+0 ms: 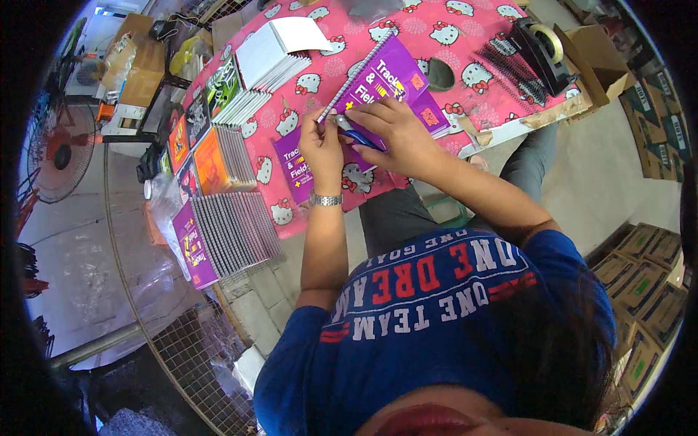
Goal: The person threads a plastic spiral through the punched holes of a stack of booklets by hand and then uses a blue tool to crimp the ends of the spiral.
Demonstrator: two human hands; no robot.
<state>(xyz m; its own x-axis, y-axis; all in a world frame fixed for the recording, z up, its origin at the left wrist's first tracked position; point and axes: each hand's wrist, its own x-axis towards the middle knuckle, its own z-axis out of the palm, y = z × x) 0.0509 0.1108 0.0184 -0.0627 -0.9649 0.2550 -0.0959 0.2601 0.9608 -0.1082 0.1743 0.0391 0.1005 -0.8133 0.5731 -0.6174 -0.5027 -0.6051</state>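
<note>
Pink-covered table [275, 122], near edge: left hand [322, 139] pinches purple notebook [398, 67] at coil [360, 73]; right hand [391, 132] holds blue-handled pliers [353, 132]. Likely coil-end trimming; next needs steadiness.

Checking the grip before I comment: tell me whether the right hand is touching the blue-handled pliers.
Touching. The head view shows the right hand around the pliers, its fingers and thumb against the blue handles.
</note>
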